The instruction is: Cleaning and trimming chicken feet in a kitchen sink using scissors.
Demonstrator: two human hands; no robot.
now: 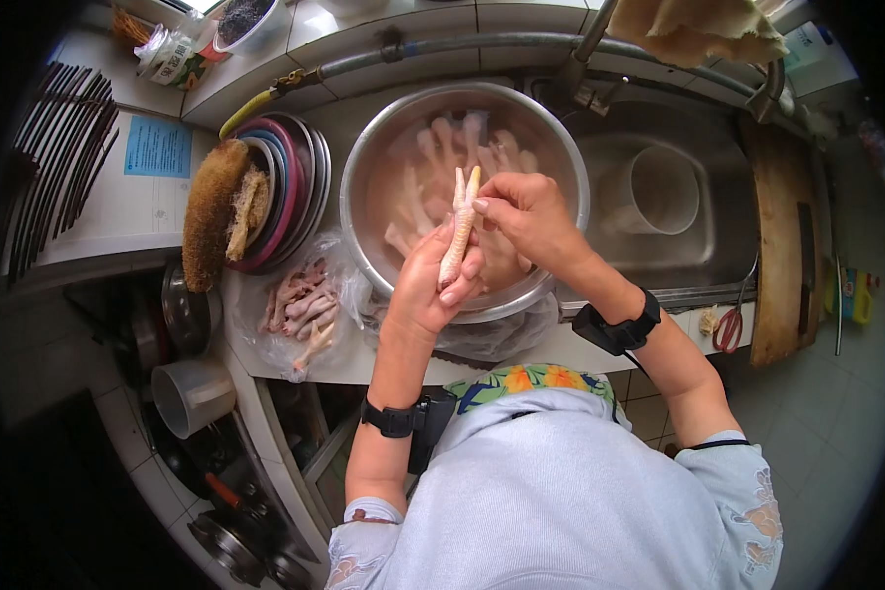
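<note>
My left hand (439,284) is wrapped around the shank of a pale chicken foot (457,247), with its toes pointing away from me. At the toes, the thumb and forefinger of my right hand (531,217) pinch one side; the exact contact is partly covered by my fingers. Both hands are above a large metal basin (354,221) of cloudy pinkish water. Several more chicken feet (431,144) lie in that water. To the left, a clear plastic bag (247,313) lies spread on the counter with several chicken feet (310,302) on it.
Right of the basin is a steel sink (723,177) holding a translucent container (664,192). Red-handled scissors (728,330) and a wooden cutting board (778,251) are beyond it. Stacked basins (317,184) and a loofah (210,214) stand left. A faucet (594,92) overhangs the back.
</note>
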